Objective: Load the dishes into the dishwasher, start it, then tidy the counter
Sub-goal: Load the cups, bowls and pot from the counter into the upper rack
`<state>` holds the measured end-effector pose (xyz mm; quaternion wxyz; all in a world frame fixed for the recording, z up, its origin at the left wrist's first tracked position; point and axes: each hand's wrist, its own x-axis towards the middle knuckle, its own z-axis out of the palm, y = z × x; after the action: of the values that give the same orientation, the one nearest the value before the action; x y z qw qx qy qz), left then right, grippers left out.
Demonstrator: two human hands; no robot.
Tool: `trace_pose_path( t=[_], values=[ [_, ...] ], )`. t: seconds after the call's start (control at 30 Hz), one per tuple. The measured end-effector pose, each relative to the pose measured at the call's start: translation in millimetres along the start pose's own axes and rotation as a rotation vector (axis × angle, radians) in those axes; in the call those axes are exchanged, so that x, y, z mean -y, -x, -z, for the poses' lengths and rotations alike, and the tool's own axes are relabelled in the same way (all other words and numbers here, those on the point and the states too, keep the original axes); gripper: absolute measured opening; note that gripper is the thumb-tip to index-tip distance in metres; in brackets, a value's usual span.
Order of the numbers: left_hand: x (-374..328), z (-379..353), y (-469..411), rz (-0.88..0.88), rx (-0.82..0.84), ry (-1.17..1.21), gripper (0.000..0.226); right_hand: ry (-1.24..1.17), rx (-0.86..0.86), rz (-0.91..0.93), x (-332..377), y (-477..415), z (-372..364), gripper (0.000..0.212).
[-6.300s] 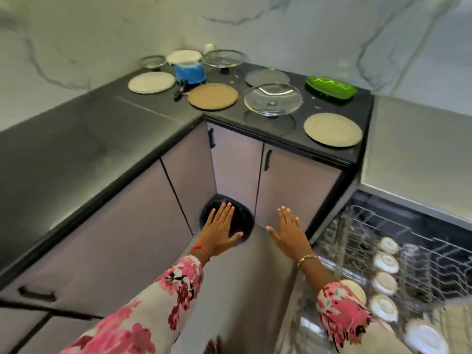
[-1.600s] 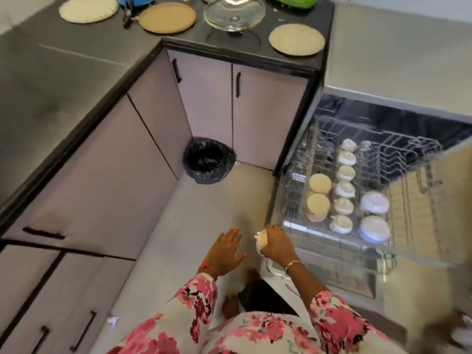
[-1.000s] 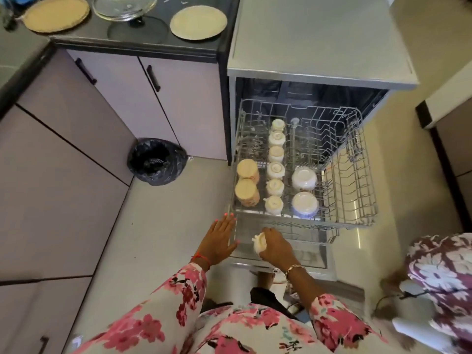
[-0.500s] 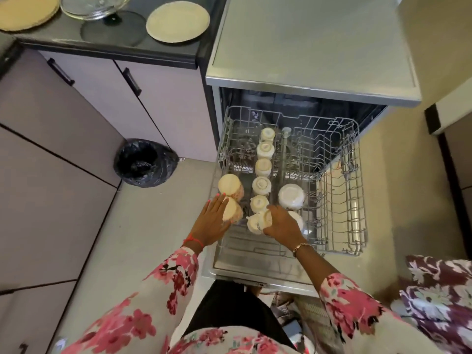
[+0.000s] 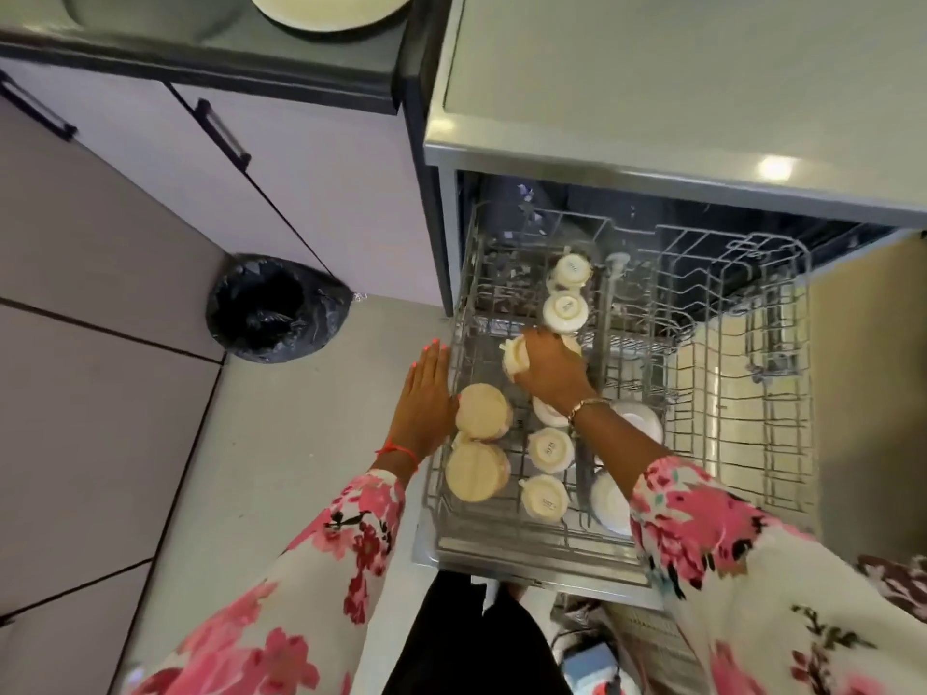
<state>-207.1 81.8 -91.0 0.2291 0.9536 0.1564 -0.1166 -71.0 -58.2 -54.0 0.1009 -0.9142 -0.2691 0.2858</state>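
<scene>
Dishwasher rack (image 5: 801, 393) holds upturned cups (image 5: 565, 311), bowls (image 5: 481, 412) | right hand (image 5: 551, 376) grips cream cup (image 5: 514, 362) over it | left hand (image 5: 426, 408) flat, fingers straight, at left rim

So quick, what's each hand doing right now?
Left hand: open, fingers straight, beside the grey wire rack.
Right hand: gripping a small cream ceramic cup.

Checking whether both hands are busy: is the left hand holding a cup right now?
No, the left hand is flat with straight fingers by the rack's left edge; only the right hand grips a cup.
</scene>
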Motion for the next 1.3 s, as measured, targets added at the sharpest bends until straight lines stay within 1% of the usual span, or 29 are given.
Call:
trace_pose_path(
  t=[0.1,0.2,0.33,0.43,0.57,0.73,0.8,0.87,0.9,0.93,1.0,1.1,1.17,1.23,1.3],
  values=[
    [-5,-10,-6,0.024,-0.016,0.132,0.063,0.029,0.064,-0.005,8,-29,-12,0.072],
    [-1,-18,-4,0.028,-0.036,0.225,0.062,0.058,0.127,0.001,17,-47,-29,0.070],
    [2,-24,-4,-0.002,-0.050,0.166,0.056,0.014,0.188,-0.006,26,-60,-48,0.071],
    [6,-31,-6,-0.017,-0.082,0.137,0.053,-0.026,0.198,-0.026,28,-65,-59,0.071],
    [2,-31,-6,0.009,-0.120,0.275,0.067,-0.107,0.191,-0.034,23,-67,-64,0.074],
    [0,-31,-5,0.028,-0.089,0.281,0.071,-0.262,0.233,-0.041,15,-68,-60,0.083],
    [1,-34,-5,0.008,-0.115,0.273,0.075,-0.291,0.229,-0.049,14,-64,-57,0.084],
    [1,-34,-4,-0.038,-0.118,0.252,0.079,-0.298,0.213,-0.067,14,-57,-54,0.081],
    [0,-32,-3,-0.027,-0.111,0.238,0.079,-0.297,0.198,-0.075,15,-52,-53,0.079],
    [-3,-27,-4,0.025,-0.101,0.226,0.076,-0.293,0.181,-0.083,16,-47,-52,0.076],
    [-6,-18,-3,0.115,0.035,0.186,0.072,-0.272,0.156,-0.089,20,-35,-50,0.072],
    [-6,-14,1,0.082,0.115,0.154,0.078,-0.209,0.139,-0.071,22,-12,-44,0.065],
    [-9,-8,12,0.098,0.150,0.151,0.073,-0.166,0.156,-0.051,20,8,-42,0.058],
    [-16,-1,30,0.106,0.123,0.121,0.066,-0.129,0.169,-0.026,18,30,-38,0.052],
    [-20,2,53,0.004,0.029,0.057,0.058,-0.118,0.186,-0.010,16,51,-36,0.048]
  ],
)
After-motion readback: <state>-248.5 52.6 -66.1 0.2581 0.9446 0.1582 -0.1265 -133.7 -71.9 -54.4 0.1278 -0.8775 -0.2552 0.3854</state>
